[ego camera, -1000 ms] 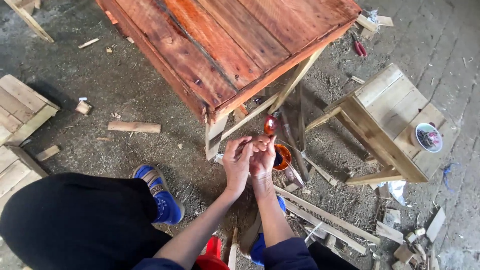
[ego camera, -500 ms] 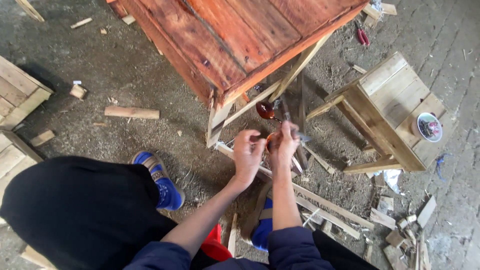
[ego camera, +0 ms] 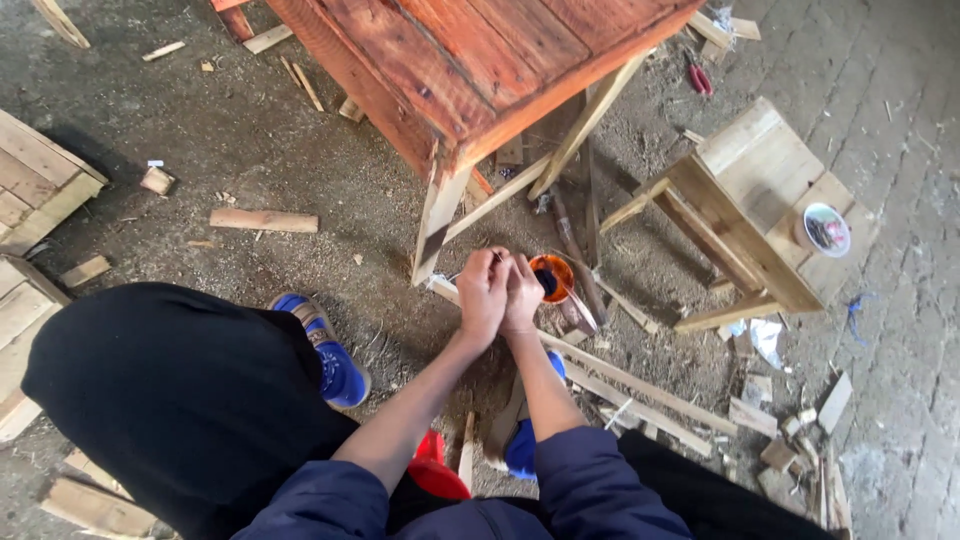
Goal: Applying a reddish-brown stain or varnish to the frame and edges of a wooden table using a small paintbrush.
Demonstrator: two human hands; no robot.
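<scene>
My left hand (ego camera: 483,295) and my right hand (ego camera: 523,292) are pressed together low over the dirt floor, fingers closed around a thin brush handle (ego camera: 496,258) that barely shows. The dark brush end (ego camera: 546,283) reaches into a small open can of orange-red stain (ego camera: 553,270) just right of my hands. The can stands on the ground by the pale leg (ego camera: 437,215) of a red-stained wooden table (ego camera: 470,60).
An unstained wooden stool (ego camera: 745,200) lies at the right with a small round tub (ego camera: 826,229) on it. Loose slats (ego camera: 640,385) run under my hands. Offcuts (ego camera: 263,220) litter the floor; pallets (ego camera: 30,180) sit left. My blue shoes (ego camera: 335,365) flank a red object (ego camera: 435,470).
My joined hands have come down from in front of the table leg to the can. The red brush tip that stood above them is now down in the can.
</scene>
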